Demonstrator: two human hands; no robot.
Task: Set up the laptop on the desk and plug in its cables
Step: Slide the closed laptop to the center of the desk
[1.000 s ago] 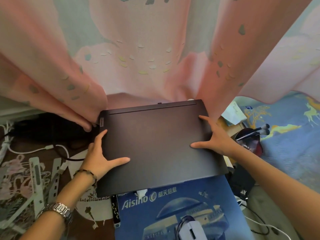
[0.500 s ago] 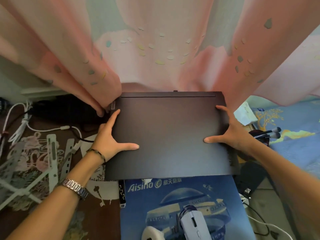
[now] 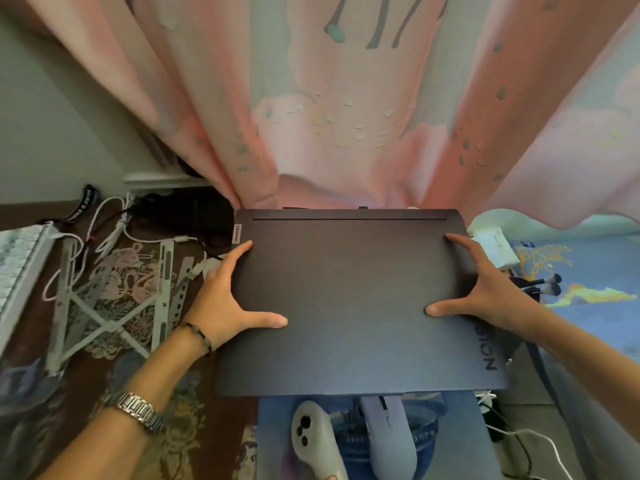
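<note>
Since the earlier frames the closed laptop point(image 3: 349, 299) has squared up, its rear edge now meeting the pink curtain point(image 3: 346, 109). A folding stand point(image 3: 104, 296) and loose white cable point(image 3: 180, 239) lie left, unconnected. The left hand point(image 3: 225, 299) and right hand point(image 3: 485, 289) clasp the laptop's side edges, thumbs on the lid. It overhangs the blue mouse pad point(image 3: 450, 438); opening and cabling remain.

Hidden / cut off
Mouse point(image 3: 391, 441) front under laptop point(image 3: 353, 299); keyboard point(image 3: 17, 268) cropped at left edge; both grips' fingers round laptop sides, unseen.
</note>
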